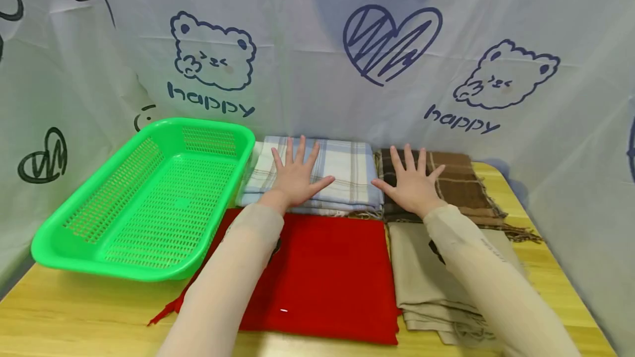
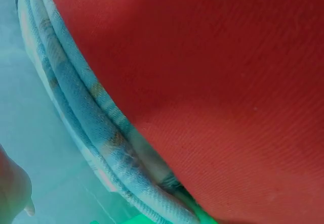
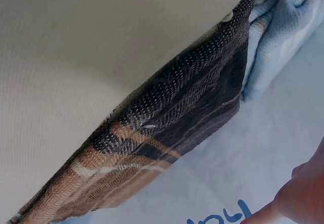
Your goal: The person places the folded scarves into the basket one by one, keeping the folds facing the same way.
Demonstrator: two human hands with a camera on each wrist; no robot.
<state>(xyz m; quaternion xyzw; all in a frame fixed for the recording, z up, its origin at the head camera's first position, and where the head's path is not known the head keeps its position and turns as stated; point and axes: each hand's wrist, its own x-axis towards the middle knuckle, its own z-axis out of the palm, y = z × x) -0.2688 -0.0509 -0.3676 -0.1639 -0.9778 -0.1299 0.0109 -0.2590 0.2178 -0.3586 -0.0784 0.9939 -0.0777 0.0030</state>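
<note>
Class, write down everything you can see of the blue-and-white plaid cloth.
The plaid cloth is white with light blue bands and thin brown lines. It looks like woven fabric, folded flat in layers, with fringe near its front right corner. It lies beyond the red cloth, between the green basket and the brown cloth. The left hand is spread over it; contact cannot be told.

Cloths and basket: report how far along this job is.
Done, it seems: the red cloth, beige cloth, blue plaid and brown plaid lie folded on the table. In hand: nothing; the left hand and right hand are both spread open. Left: perhaps filling the basket, since all four lie outside it.
</note>
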